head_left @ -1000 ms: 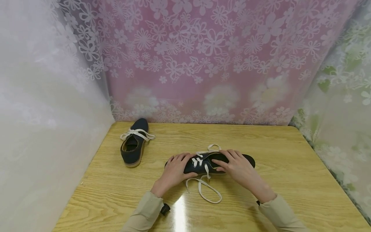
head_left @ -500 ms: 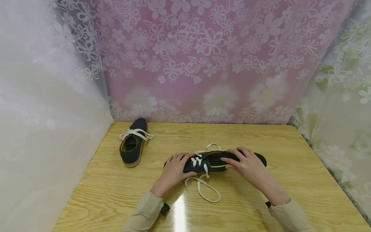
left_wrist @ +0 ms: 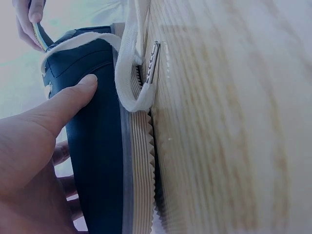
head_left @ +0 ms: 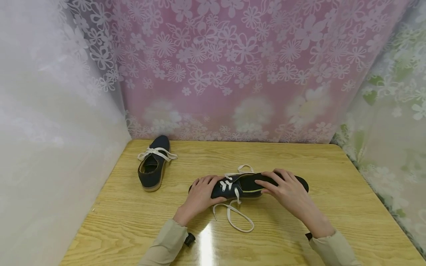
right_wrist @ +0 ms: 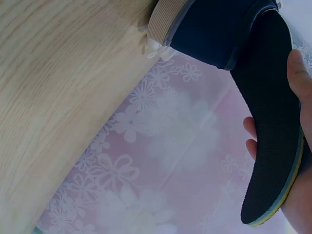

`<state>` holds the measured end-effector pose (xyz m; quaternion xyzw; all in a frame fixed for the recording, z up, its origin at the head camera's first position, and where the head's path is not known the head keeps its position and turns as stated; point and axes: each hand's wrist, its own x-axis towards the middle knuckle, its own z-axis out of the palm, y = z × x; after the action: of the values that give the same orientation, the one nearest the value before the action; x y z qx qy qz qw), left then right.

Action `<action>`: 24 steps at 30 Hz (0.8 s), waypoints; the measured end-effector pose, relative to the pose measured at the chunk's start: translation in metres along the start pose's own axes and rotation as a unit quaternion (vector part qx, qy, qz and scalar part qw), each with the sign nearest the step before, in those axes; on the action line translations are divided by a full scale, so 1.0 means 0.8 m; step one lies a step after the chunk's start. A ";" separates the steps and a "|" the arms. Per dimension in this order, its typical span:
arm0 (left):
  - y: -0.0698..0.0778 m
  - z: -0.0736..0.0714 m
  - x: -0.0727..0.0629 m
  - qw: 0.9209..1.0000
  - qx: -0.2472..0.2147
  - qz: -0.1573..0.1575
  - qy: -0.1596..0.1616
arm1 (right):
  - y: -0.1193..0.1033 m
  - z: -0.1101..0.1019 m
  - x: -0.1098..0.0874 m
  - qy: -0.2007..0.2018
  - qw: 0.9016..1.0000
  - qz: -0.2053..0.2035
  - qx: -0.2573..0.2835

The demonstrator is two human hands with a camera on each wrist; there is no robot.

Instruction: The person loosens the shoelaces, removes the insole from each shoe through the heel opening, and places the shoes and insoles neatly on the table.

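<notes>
From the head, the shoe point(head_left: 229, 193) lies on the counter point(head_left: 349, 207), laces point(head_left: 227, 183) untied, the left hand's point(head_left: 201, 194) fingers gripping its toe. The insole point(head_left: 301, 181) sticks out past its heel, seemingly midway: neither seated nor free. The left wrist shows no writing. At the right wrist, the right hand's point(right_wrist: 303, 92) fingers hold the insole; no label is readable.

Here's your tabletop point(head_left: 332, 207), yellowish grained wood, rounded at its far right corner! Straight ahead of you, a pink curtain point(head_left: 206, 74) crowded with white flowers; whitish sheet point(head_left: 60, 129) on your left, green-leaved drape point(head_left: 396, 111) on your right, bright glare point(head_left: 206, 244) streaking the near wood.
</notes>
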<state>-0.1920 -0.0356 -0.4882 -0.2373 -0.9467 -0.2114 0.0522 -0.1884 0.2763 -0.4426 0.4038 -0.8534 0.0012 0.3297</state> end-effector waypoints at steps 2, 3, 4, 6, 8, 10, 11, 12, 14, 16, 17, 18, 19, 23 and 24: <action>-0.001 0.000 -0.001 1.000 0.000 0.002 0.001 | -0.002 -0.001 0.000 -0.005 1.000 0.003 0.002; -0.001 0.000 -0.001 1.000 0.000 0.002 0.001 | -0.003 -0.001 0.000 -0.006 1.000 0.004 0.002; -0.001 0.000 -0.002 1.000 0.000 0.002 0.001 | -0.003 -0.001 -0.001 -0.006 1.000 0.005 0.001; -0.002 0.000 -0.003 1.000 0.001 0.003 0.000 | -0.005 -0.002 -0.001 -0.005 1.000 0.006 0.002; -0.002 0.000 -0.004 1.000 0.002 0.003 -0.001 | -0.005 -0.005 -0.001 0.002 1.000 0.008 0.002; -0.003 0.000 -0.004 1.000 0.002 0.004 -0.002 | -0.004 -0.008 -0.001 0.011 1.000 0.012 -0.001; -0.003 0.000 -0.004 1.000 0.002 0.004 -0.002 | -0.003 -0.010 -0.001 0.016 1.000 0.015 0.001; -0.003 0.001 -0.004 1.000 0.002 0.003 -0.002 | -0.001 -0.013 -0.001 0.022 1.000 0.020 0.002; -0.004 0.001 -0.004 1.000 0.000 0.002 -0.002 | 0.002 -0.018 -0.001 0.029 0.999 0.032 0.010; -0.004 0.001 -0.003 1.000 -0.001 0.000 -0.003 | 0.005 -0.024 -0.002 0.036 0.998 0.043 0.022; -0.004 0.000 -0.003 1.000 -0.003 -0.001 -0.004 | 0.006 -0.026 -0.003 0.037 0.998 0.048 0.029; -0.004 0.000 -0.003 1.000 -0.004 -0.001 -0.005 | 0.007 -0.027 -0.003 0.037 0.997 0.052 0.033; -0.004 0.000 -0.003 1.000 -0.004 -0.001 -0.005 | 0.008 -0.029 -0.004 0.038 0.997 0.055 0.036; -0.005 0.001 -0.003 1.000 -0.002 0.002 -0.003 | 0.009 -0.029 -0.004 0.039 0.997 0.061 0.040; -0.005 0.002 -0.003 1.000 -0.001 0.003 -0.003 | 0.009 -0.029 -0.004 0.042 0.996 0.062 0.039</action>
<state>-0.1921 -0.0392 -0.4918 -0.2412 -0.9458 -0.2119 0.0498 -0.1786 0.2895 -0.4245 0.3627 -0.8615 0.0720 0.3479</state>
